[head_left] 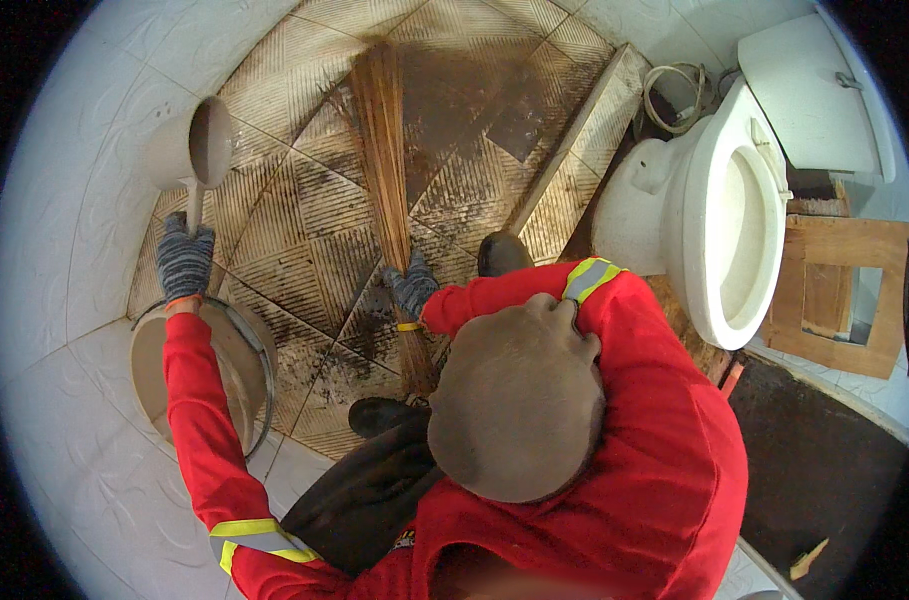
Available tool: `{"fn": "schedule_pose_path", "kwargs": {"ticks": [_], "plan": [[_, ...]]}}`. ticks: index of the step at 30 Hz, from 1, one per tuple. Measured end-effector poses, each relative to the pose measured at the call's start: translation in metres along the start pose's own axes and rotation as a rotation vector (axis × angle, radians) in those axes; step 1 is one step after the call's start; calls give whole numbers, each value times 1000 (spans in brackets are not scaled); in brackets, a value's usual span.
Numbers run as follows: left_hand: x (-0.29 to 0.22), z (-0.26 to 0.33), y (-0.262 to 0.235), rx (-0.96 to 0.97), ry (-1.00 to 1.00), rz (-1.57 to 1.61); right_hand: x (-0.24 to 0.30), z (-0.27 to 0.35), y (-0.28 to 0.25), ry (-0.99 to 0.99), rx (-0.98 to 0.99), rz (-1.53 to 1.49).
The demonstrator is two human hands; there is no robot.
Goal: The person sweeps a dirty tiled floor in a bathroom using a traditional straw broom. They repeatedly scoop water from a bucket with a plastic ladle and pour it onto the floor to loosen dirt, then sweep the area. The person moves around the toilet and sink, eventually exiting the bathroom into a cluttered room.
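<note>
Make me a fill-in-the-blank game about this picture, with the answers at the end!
1. The left hand holds a dipper by its ____.
2. The right hand grips a broom, whose narrow band is coloured ____.
3. The sleeves are mostly ____.
4. The toilet is on the picture's ____-hand side.

Missing words: handle; yellow; red; right.

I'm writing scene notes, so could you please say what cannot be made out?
All in the head view:
Scoop: handle's end, hidden by the left hand.
Broom: the gripped stretch, covered by the right hand.
Bucket: part of its inside, behind the left sleeve.
Floor tiles: some ridges, under brown dirt.
Dark surface: cut off by the lower-right rim.
</note>
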State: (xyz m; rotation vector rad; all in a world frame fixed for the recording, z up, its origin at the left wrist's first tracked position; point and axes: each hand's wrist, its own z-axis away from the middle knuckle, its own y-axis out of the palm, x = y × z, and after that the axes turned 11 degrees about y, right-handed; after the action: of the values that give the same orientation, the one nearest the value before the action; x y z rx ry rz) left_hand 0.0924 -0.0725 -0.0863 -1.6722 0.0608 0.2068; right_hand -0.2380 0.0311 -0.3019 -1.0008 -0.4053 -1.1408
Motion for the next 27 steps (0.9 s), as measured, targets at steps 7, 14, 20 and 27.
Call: {"fn": "schedule_pose_path", "kwargs": {"ticks": [7, 14, 20, 27], "plan": [[12, 18, -21, 31, -48, -60, 89, 32, 6, 377, 253, -214], [-10, 6, -13, 73, -36, -14, 92, 23, -1, 279, 301, -540], [0, 18, -21, 59, -32, -95, 125, 35, -11, 190, 287, -549], [-8, 15, -21, 63, -19, -80, 131, 18, -14, 153, 290, -641]]}}
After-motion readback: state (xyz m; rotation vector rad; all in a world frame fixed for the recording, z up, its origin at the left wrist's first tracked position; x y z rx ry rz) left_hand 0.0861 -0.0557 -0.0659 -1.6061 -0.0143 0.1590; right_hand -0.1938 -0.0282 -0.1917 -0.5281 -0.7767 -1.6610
